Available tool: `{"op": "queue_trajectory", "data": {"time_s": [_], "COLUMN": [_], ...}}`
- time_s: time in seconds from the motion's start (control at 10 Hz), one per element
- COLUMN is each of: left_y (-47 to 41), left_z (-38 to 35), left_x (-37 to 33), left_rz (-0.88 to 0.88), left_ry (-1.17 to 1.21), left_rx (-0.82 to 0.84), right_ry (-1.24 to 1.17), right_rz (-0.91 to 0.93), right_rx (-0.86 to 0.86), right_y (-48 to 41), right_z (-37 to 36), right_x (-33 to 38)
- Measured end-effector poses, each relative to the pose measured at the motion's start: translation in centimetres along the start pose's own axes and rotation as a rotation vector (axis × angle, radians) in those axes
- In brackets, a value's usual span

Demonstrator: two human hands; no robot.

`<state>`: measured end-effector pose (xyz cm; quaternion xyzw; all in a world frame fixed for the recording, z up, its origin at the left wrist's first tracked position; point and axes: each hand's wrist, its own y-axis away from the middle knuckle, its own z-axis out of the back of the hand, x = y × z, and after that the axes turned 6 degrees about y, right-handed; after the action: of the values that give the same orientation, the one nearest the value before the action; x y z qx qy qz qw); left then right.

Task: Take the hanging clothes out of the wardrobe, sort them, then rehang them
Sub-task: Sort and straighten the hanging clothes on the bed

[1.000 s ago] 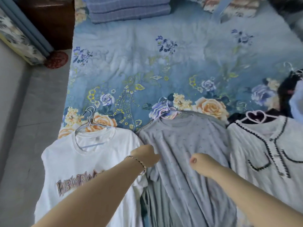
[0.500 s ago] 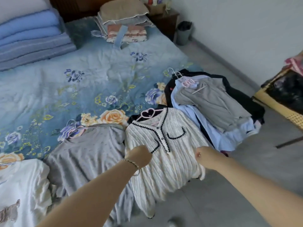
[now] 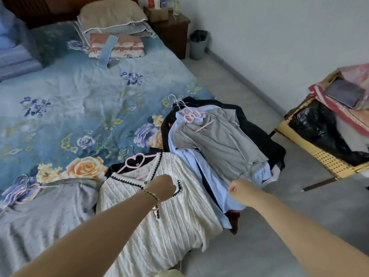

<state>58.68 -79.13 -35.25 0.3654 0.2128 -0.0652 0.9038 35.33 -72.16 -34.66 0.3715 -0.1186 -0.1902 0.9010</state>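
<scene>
Clothes on hangers lie along the near edge of the bed (image 3: 83,92). A grey t-shirt (image 3: 50,208) lies at the left. Beside it is a cream cable-knit cardigan (image 3: 171,232) with black trim on a pink heart hanger (image 3: 135,161). To the right is a pile: a grey shirt (image 3: 219,144) on a pink hanger (image 3: 191,116), a light blue shirt (image 3: 211,182) under it, and a black garment (image 3: 259,132) at the bottom. My left hand (image 3: 162,186) is a fist above the cardigan's chest. My right hand (image 3: 242,191) is closed over the blue shirt's lower edge; a grip does not show.
Pillows (image 3: 111,17) and folded bedding (image 3: 117,47) lie at the head of the bed. A dark nightstand (image 3: 171,31) and a grey bin (image 3: 197,45) stand by the wall. A yellow woven stand (image 3: 327,160) with a black bag (image 3: 319,126) is at the right. Grey floor (image 3: 279,226) lies between.
My view swung right, from the white printed t-shirt and grey t-shirt to the cardigan and the pile. Both fists moved right with it; the right one now sits over the blue shirt.
</scene>
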Motion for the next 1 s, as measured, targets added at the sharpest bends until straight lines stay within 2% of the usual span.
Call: {"op": "queue_trajectory", "data": {"time_s": [0.1,0.2,0.3,0.4,0.5,0.6,0.7,0.9,1.0], "left_y": [-3.6,-7.4,-10.1,-13.9,-17.6,-21.4,-24.9,-32.5,-34.8], "left_z": [1.7,3.2,3.7,3.9,4.5,4.6,4.2,0.5,-1.9], "left_x": [-3.1,-5.3,-6.7,-7.2,-8.4,-9.7,-10.1,-8.8,-8.1], "left_rz": [-0.006,-0.007,0.041,0.128,0.255,0.336,0.422,0.525,0.618], "left_ry": [0.056,0.054,0.165,0.103,0.216,0.502,0.438,0.461,0.452], "left_rx": [-0.014,-0.053,-0.056,-0.026,-0.046,-0.172,-0.272,-0.349,-0.220], "right_ry": [0.016,0.042,0.168,0.252,0.340,0.358,0.379,0.366,0.476], "right_rz": [0.034,-0.010,-0.041,-0.008,0.048,0.127,0.228,0.389,0.413], "right_rx": [0.007,0.005,-0.030,0.012,0.012,0.022,-0.039,-0.212,-0.269], "right_y": [-4.3,-8.0,-12.1,-17.1,-23.8,-30.9,-37.1,-50.4,-55.4], "right_z": [4.1,6.3,9.1,11.2,14.6,17.5,19.6,20.8,19.8], "right_x": [-2.0,-3.0,-3.8,-4.2,-3.8,-3.2,-2.4,0.9,1.8]}}
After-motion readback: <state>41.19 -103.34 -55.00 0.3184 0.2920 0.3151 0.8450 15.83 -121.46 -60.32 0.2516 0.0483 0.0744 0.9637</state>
